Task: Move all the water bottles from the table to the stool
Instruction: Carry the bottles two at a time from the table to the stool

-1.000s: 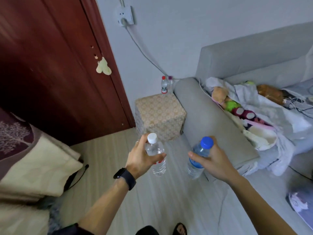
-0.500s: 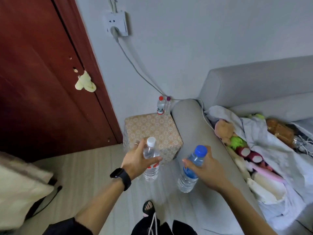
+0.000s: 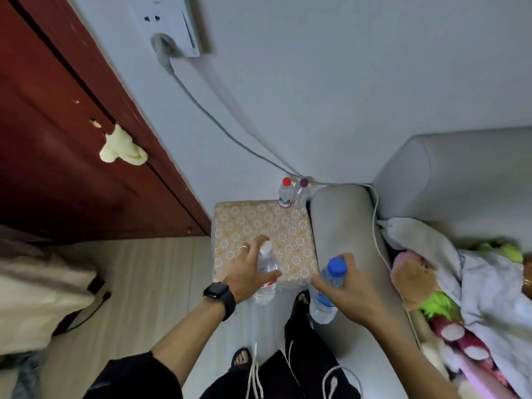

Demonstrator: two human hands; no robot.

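Observation:
My left hand (image 3: 248, 270) grips a clear bottle with a white cap (image 3: 266, 272), held over the near edge of the floral-patterned stool (image 3: 264, 226). Beside the stool's near right corner, my right hand (image 3: 344, 289) holds a clear bottle with a blue cap (image 3: 326, 292). At the stool's far right corner, against the wall, stand a red-capped bottle (image 3: 286, 193) and a purple-capped bottle (image 3: 302, 191). I wear a black watch on my left wrist.
A grey sofa arm (image 3: 342, 226) runs along the stool's right side, with toys and cloth (image 3: 460, 283) piled on the sofa. A red-brown door (image 3: 72, 139) stands at the left. A grey cable (image 3: 218, 125) hangs from a wall socket. Bedding lies at lower left.
I have stepped closer to the stool. Both hands, each still holding its bottle, now reach its near edge, and the stool looks larger in view.

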